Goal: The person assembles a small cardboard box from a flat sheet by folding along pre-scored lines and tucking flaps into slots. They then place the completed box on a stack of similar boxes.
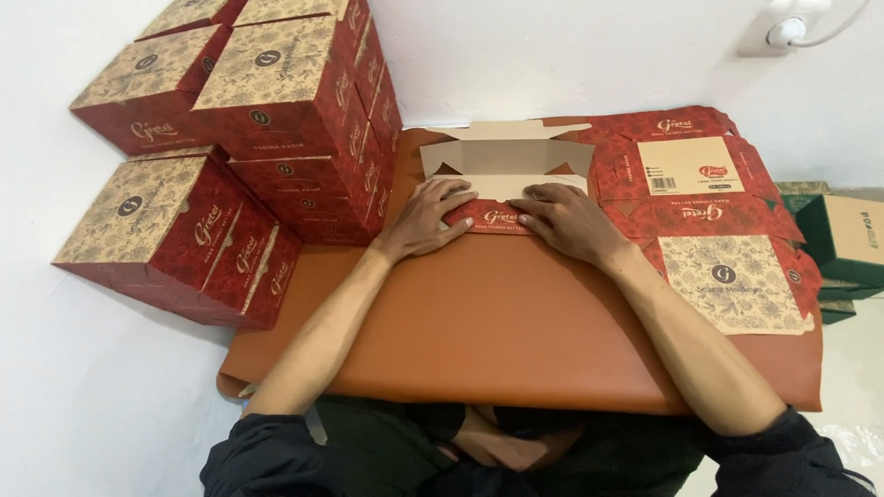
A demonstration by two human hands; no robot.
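A flat, unfolded cardboard box blank, red outside and pale inside, lies at the far side of a brown leather-like table mat. My left hand and my right hand press side by side on its near red flap, palms down, fingers pointing toward each other. The blank's pale inner flaps stand open behind my fingers. Neither hand grips anything; both lie flat on the cardboard.
Several folded red and beige patterned boxes are stacked at the left against the white wall. More flat box blanks lie at the right of the mat. Green and brown cartons sit on the floor at far right. A wall socket is above.
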